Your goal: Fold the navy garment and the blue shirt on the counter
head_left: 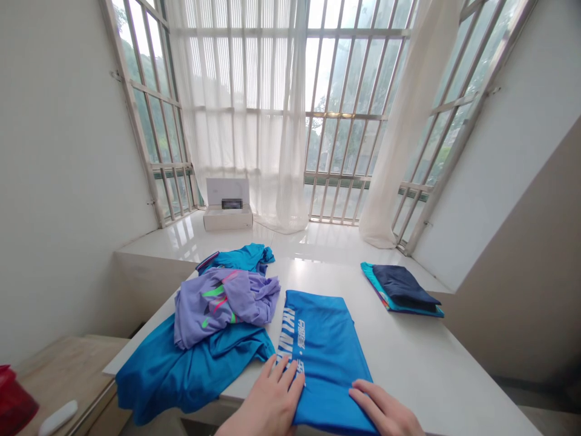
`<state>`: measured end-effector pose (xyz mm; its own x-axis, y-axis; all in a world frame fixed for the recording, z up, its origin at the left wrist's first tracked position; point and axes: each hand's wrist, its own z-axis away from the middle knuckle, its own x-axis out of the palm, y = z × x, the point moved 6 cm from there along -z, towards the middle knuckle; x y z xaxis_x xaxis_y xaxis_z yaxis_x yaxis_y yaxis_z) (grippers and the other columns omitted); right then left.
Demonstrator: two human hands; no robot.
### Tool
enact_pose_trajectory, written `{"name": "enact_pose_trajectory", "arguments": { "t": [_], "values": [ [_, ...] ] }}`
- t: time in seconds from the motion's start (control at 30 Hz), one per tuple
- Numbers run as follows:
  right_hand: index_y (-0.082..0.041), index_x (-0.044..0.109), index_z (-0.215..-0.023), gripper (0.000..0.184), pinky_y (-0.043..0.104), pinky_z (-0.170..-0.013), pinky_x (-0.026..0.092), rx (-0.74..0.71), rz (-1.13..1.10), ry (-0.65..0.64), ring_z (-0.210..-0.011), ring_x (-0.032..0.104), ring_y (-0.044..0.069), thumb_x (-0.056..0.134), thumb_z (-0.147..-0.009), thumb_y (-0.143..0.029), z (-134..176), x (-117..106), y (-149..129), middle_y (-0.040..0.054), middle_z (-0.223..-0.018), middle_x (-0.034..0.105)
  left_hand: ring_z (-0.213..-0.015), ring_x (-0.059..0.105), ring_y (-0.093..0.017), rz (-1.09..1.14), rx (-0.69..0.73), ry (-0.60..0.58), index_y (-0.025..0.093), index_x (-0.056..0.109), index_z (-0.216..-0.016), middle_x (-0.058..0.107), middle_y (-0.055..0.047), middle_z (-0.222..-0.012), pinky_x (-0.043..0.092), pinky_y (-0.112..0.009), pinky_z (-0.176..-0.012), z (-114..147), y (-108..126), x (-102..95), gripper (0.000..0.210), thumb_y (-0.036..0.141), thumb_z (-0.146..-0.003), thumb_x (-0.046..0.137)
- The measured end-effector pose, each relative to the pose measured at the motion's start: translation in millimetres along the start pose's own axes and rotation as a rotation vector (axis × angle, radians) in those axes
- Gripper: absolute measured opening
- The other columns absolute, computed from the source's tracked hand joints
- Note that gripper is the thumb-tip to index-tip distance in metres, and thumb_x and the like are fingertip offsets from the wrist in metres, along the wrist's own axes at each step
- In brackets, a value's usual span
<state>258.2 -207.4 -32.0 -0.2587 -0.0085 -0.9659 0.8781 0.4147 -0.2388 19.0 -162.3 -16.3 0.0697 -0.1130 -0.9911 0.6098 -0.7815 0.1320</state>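
A blue shirt (327,339) with white lettering lies folded into a long rectangle in front of me on the white table. My left hand (275,396) rests on its near left edge, the fingers stretched out over the lettering. On the near right edge lies my right hand (385,409), its fingers extended flat on the cloth. Left of the blue shirt is a loose heap: a purple shirt (254,297) with green and pink marks on top, a teal-blue garment (181,375) beneath it hanging past the table's edge, and another blue garment (242,257) behind.
Folded dark and turquoise clothes (403,284) are stacked at the right of the white table (458,375). An open white box (228,219) stands by the barred window and sheer curtains (281,151). A red object (16,399) and a white object (59,418) are at lower left.
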Motion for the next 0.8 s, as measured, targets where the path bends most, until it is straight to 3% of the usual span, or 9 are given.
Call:
{"name": "enact_pose_trajectory", "arguments": {
  "t": [0.07, 0.2, 0.33, 0.43, 0.63, 0.8],
  "values": [
    [-0.028, 0.065, -0.128, 0.059, 0.037, -0.1, 0.054, 0.092, 0.012, 0.009, -0.119, 0.065, 0.027, 0.049, -0.075, -0.008, -20, -21, -1, 0.0077, -0.135, 0.066, -0.142, 0.037, -0.039, 0.014, -0.029, 0.03, 0.015, 0.038, -0.151, 0.041, -0.019, -0.155, 0.03, -0.058, -0.117, -10, -5, -16.9, 0.064, 0.046, -0.096, 0.049],
    [-0.026, 0.067, -0.118, 0.057, 0.032, -0.095, 0.052, 0.174, 0.035, 0.005, -0.115, 0.066, 0.022, 0.043, -0.071, -0.003, -79, -53, 11, 0.0055, -0.129, 0.068, -0.14, 0.039, -0.039, -0.027, -0.061, 0.025, 0.01, 0.043, -0.146, 0.045, -0.022, -0.15, 0.034, -0.057, -0.113, -52, -30, -37.7, 0.056, 0.036, -0.096, 0.048],
    [-0.023, 0.067, -0.116, 0.053, 0.032, -0.093, 0.05, 0.16, 0.081, 0.008, -0.112, 0.066, 0.023, 0.045, -0.072, -0.003, -134, -57, 38, 0.0075, -0.123, 0.07, -0.136, 0.044, -0.038, -0.05, -0.073, -0.015, 0.006, 0.048, -0.14, 0.051, -0.024, -0.143, 0.04, -0.052, -0.109, -103, -67, -46.3, 0.053, 0.028, -0.092, 0.053],
    [-0.022, 0.066, -0.119, 0.055, 0.03, -0.095, 0.049, 0.064, 0.084, 0.054, -0.113, 0.066, 0.022, 0.048, -0.071, -0.002, -156, -49, 51, 0.0074, -0.124, 0.069, -0.134, 0.046, -0.037, -0.014, -0.054, -0.018, 0.008, 0.051, -0.136, 0.051, -0.022, -0.143, 0.042, -0.05, -0.108, -125, -91, -48.8, 0.049, 0.025, -0.09, 0.054],
    [-0.023, 0.069, -0.118, 0.057, 0.033, -0.095, 0.053, -0.021, 0.037, 0.167, -0.11, 0.067, 0.022, 0.048, -0.069, -0.001, -159, -33, 71, 0.0083, -0.123, 0.069, -0.14, 0.038, -0.032, 0.092, 0.004, 0.073, 0.017, 0.044, -0.141, 0.046, -0.015, -0.149, 0.034, -0.046, -0.115, -116, -110, -46.7, 0.059, 0.027, -0.085, 0.062],
    [-0.023, 0.07, -0.118, 0.059, 0.033, -0.093, 0.053, -0.059, -0.052, 0.181, -0.107, 0.067, 0.023, 0.052, -0.065, -0.003, -153, -31, 70, 0.0102, -0.12, 0.069, -0.119, 0.056, -0.025, 0.197, 0.013, 0.165, 0.025, 0.058, -0.117, 0.065, -0.006, -0.123, 0.038, -0.038, -0.108, -107, -107, -55.2, 0.028, 0.021, -0.09, 0.056]
  ]
}}
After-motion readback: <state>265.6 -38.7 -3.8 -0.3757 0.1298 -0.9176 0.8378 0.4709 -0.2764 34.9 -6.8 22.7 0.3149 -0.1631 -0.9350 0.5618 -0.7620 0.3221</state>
